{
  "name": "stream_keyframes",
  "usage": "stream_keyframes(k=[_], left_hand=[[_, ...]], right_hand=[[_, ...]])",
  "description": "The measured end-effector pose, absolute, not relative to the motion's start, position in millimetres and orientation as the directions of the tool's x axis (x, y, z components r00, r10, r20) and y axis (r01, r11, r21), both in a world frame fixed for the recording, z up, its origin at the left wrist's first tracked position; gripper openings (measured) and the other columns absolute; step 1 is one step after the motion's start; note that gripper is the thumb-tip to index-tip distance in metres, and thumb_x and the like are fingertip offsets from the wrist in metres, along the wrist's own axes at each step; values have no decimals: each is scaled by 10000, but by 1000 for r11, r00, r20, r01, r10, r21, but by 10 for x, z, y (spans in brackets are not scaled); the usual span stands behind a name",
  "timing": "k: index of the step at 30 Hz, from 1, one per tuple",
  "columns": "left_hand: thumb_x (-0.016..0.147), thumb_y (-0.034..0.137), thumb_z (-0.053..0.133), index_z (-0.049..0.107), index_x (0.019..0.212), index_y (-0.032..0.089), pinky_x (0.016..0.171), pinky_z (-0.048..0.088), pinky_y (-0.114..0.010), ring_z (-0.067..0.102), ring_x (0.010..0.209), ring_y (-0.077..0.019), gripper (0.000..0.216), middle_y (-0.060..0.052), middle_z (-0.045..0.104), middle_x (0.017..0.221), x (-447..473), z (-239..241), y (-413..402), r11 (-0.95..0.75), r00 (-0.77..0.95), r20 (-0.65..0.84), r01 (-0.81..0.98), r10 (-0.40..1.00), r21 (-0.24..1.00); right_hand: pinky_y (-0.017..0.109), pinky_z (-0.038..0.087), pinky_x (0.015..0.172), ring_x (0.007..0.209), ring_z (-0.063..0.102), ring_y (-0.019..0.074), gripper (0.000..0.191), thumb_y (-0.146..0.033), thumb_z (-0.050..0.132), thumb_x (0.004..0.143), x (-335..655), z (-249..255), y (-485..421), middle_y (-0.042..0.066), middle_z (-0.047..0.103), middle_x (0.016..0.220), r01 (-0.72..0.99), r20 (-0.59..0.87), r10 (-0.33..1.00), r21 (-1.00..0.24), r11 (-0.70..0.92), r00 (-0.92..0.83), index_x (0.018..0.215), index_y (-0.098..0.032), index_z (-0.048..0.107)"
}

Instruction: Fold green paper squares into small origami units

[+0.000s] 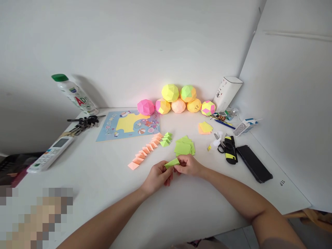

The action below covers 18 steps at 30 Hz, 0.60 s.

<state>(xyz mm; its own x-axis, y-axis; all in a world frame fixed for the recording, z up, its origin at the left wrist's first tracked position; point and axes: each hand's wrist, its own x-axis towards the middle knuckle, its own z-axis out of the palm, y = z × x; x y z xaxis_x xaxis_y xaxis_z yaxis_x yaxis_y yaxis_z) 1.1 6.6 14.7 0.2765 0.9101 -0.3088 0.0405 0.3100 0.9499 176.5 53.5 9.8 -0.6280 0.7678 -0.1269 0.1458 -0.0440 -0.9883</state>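
A folded green sticky note (172, 163) is pinched between both hands above the near part of the table. My left hand (157, 177) grips its left end, thumb in front. At its right end, the fingers of my right hand (190, 166) are closed on it. Just beyond lies a loose stack of green sticky notes (184, 147). Left of that stack stand several folded green pieces (166, 140) in a short row. A longer row of folded peach pieces (146, 149) runs slantwise toward the left hand.
Folded paper balls (170, 93) are piled against the wall beside a blue printed sheet (106, 128). Rightward lie yellow notes (205, 127), scissors (221, 148), a yellow-black cutter (230, 150) and a phone (254, 163). At left are a remote control (52, 154) and a bottle (76, 95).
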Motion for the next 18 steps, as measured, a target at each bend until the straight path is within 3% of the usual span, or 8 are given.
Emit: stream_keyframes(k=[8,18], left_hand=[[799,429,551,487,737,169,405,360,-198,478,386,-81,275,41,551,530,8,129,58,290,282,-298,71,912,954],[777,461,568,478,734,175,390,346,-194,474,372,-82,304,53,541,507,28,146,56,301,259,-311,78,915,951]], right_hand=[[181,284,415,460,364,58,52,-147,545,679,1745,136,520,-59,434,523,251,-59,799,-961,117,-599,641,-145,510],[174,270,404,454,358,54,51,-146,534,663,1732,114,514,-67,414,512,267,-68,812,-957,111,-580,627,-151,499]])
